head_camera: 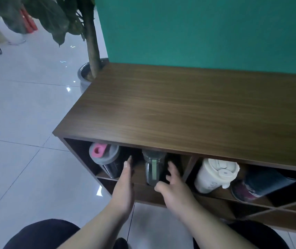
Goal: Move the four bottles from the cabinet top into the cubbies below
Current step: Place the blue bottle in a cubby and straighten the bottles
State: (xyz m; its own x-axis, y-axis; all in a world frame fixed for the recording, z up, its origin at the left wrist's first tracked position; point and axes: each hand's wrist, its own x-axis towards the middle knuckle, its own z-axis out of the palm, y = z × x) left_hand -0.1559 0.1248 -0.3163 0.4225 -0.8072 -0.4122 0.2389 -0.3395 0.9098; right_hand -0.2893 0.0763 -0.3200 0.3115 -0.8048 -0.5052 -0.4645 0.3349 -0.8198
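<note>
Four bottles, all in the upper cubbies under the wooden cabinet top (188, 112). Left cubby: dark bottle with grey lid and pink cap (106, 159) at 9 o'clock of the hands, clear bottle with green strap (152, 168) between the hands. Right cubby, 3 o'clock: cream bottle (213, 175) upright-ish, dark blue bottle (267, 182) lying tilted just beside it, maroon base toward camera. Left hand (124, 187) flat, fingers together and straight, edge-on just beside the dark bottle; contact unclear. Right hand (174, 187) fingers spread and curled, holding nothing, near the clear bottle's right side. Potted plant (89, 56) at 11 o'clock on the tile floor (18, 114).
</note>
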